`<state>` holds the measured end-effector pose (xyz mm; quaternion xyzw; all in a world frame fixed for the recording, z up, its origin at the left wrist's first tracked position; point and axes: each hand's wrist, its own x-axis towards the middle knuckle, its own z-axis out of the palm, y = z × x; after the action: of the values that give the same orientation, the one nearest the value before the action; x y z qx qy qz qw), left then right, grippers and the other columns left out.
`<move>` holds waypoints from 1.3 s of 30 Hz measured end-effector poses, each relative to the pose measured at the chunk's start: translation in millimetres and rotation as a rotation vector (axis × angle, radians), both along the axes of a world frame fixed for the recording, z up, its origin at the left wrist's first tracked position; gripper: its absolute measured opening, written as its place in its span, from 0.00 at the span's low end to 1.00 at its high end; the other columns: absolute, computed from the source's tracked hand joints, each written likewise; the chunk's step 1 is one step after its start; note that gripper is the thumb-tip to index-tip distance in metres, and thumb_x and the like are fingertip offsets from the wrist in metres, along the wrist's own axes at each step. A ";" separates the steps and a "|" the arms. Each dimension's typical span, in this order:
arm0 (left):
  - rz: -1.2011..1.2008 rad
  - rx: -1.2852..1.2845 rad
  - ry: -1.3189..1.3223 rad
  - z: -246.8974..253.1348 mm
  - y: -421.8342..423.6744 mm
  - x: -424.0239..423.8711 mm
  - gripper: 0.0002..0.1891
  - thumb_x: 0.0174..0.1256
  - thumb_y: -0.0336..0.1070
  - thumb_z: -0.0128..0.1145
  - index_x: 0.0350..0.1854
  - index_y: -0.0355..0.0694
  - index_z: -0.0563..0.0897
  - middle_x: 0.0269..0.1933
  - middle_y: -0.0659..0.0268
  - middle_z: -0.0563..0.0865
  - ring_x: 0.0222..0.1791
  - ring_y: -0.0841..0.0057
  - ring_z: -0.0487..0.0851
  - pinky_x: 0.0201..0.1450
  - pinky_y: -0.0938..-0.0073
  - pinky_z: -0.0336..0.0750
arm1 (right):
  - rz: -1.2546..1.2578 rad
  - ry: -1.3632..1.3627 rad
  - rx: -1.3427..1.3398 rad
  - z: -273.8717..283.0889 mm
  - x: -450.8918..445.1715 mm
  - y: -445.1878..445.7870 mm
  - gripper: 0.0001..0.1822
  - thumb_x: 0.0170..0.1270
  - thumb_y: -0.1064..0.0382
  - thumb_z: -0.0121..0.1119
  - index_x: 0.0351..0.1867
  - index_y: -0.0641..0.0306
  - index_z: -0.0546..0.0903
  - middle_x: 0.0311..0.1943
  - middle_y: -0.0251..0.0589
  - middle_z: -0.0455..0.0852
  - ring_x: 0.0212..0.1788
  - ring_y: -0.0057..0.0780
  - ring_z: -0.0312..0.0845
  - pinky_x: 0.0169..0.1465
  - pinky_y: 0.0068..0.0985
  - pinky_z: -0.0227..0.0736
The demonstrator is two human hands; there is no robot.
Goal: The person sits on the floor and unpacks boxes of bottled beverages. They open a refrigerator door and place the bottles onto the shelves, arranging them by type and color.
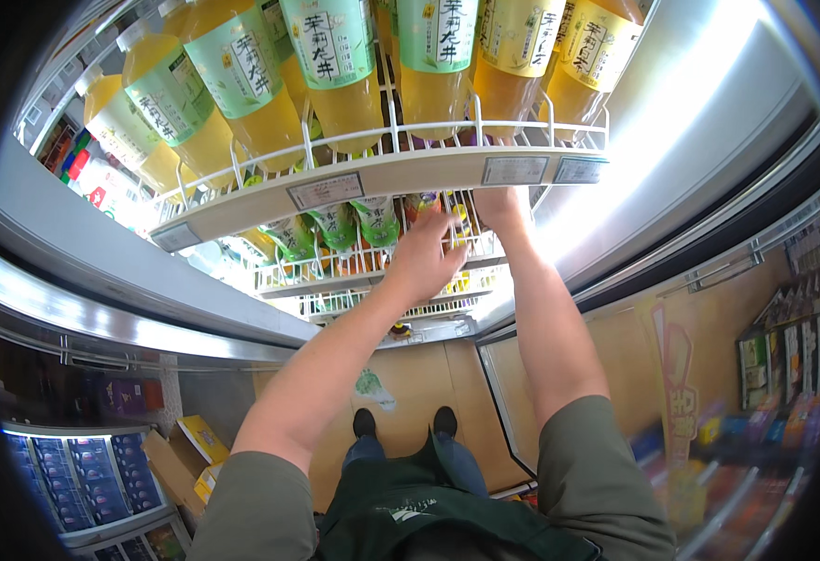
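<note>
My left hand (425,256) is in front of the second wire shelf (319,277) of a lit drinks cooler, fingers apart and nothing visible in them. Just beyond its fingertips stands a bottle with a red and orange label (422,202). To its left are several green-labelled tea bottles (336,226). My right hand (504,205) reaches in under the upper shelf's front strip (417,172); its fingers are hidden, and what they touch cannot be seen. Above both hands, tea bottles with green labels (330,49) and yellow labels (522,38) stand behind a white wire rail (438,130).
Cooler frame walls flank my arms at left (136,273) and right (662,175). A glass door (634,365) stands swung out at right. Opened cardboard boxes (178,463) and a blue-stocked display (87,477) are at lower left. Tan floor (417,379) lies under my shoes.
</note>
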<state>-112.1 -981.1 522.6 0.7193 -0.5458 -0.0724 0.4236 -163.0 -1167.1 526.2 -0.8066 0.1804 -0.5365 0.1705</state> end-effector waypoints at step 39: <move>-0.281 0.873 0.945 -131.2 280.2 -60.6 0.22 0.77 0.43 0.64 0.65 0.34 0.83 0.57 0.65 0.88 0.53 0.79 0.84 0.59 0.75 0.78 | -1.180 -0.107 1.832 -192.5 -702.7 401.7 0.14 0.70 0.57 0.63 0.50 0.60 0.85 0.34 0.41 0.86 0.35 0.40 0.86 0.40 0.40 0.83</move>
<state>-172.7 -700.9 391.4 0.6379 -0.3102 -0.6497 0.2735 -865.8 -765.4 333.7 -0.1358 0.8624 -0.2303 0.4299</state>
